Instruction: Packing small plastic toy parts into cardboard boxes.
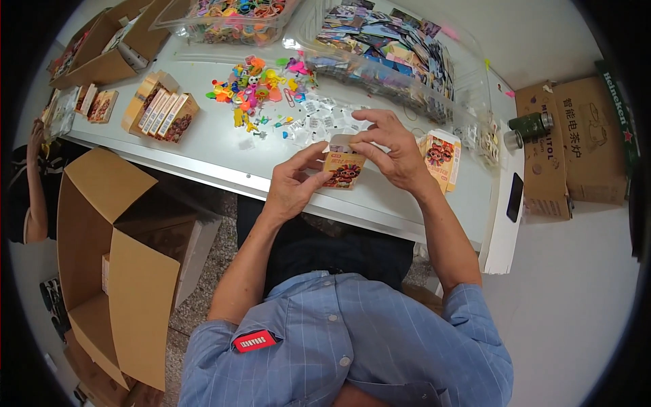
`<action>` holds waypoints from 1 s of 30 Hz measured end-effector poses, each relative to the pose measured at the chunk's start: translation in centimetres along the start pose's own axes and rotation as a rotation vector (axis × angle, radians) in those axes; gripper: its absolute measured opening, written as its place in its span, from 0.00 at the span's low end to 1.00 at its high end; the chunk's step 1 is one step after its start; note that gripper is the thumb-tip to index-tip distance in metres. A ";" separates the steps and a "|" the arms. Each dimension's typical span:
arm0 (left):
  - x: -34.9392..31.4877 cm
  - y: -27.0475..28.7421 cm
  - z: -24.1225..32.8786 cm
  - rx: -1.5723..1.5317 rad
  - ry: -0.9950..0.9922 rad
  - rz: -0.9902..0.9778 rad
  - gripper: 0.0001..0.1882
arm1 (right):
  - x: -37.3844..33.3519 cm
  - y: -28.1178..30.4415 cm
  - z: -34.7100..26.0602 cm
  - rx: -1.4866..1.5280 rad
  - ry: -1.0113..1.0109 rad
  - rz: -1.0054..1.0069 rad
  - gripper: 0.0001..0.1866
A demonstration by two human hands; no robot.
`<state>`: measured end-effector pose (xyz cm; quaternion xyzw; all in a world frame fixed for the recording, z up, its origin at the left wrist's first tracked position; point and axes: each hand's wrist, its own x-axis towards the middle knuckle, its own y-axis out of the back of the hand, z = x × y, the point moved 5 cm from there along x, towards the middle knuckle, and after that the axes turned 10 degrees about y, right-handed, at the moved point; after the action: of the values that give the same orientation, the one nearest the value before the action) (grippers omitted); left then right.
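Observation:
Upright at the table's front edge is a small printed cardboard box (pixel 344 171), orange with a colourful cartoon picture and its top flap raised. My left hand (pixel 296 182) grips its left side, thumb across the front. At the box's top, my right hand (pixel 391 149) pinches the flap between thumb and fingers. Close behind lie small white paper packets (pixel 320 122) in a loose spread. Farther left is a heap of bright plastic trinkets (pixel 258 88). More printed boxes (pixel 441 157) stand right of my right hand.
Several packed small boxes (pixel 166 115) stand on the left. Clear bins hold colourful trinkets (pixel 234 20) and printed cards (pixel 386 47) at the back. A large open carton (pixel 139 298) is on the floor at left. A phone (pixel 515 197) and flask (pixel 530 125) are at right. Another person's arm (pixel 35 183) shows far left.

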<state>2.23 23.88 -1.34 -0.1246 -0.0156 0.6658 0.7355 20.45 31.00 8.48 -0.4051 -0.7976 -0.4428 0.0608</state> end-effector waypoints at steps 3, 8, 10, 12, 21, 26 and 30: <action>0.0 0.0 -0.1 0.020 -0.010 -0.016 0.30 | 0.1 -0.5 -0.4 -0.031 0.012 -0.054 0.07; -0.4 0.2 0.0 -0.001 0.009 -0.005 0.29 | 0.4 0.1 -0.1 0.105 -0.034 0.009 0.07; -0.3 0.1 -0.2 -0.007 0.006 -0.008 0.29 | 0.7 0.7 2.2 0.170 -0.190 0.165 0.08; -0.4 0.2 -0.4 -0.010 0.002 -0.003 0.29 | 1.4 -0.5 4.9 0.199 -0.309 0.194 0.09; -4.8 2.9 1.0 0.064 -0.089 0.217 0.29 | 6.4 -7.3 7.5 -0.316 -0.258 0.050 0.17; -4.4 4.5 1.8 0.030 -0.073 0.286 0.29 | 6.0 -8.0 8.9 -0.300 -0.343 0.064 0.15; -3.7 5.1 2.0 -0.026 -0.059 0.304 0.29 | 5.4 -7.4 9.7 -0.032 -0.382 0.155 0.12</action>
<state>-3.54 20.99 0.09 -0.1152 -0.0267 0.7728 0.6236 14.22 39.44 0.24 -0.5428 -0.7538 -0.3647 -0.0642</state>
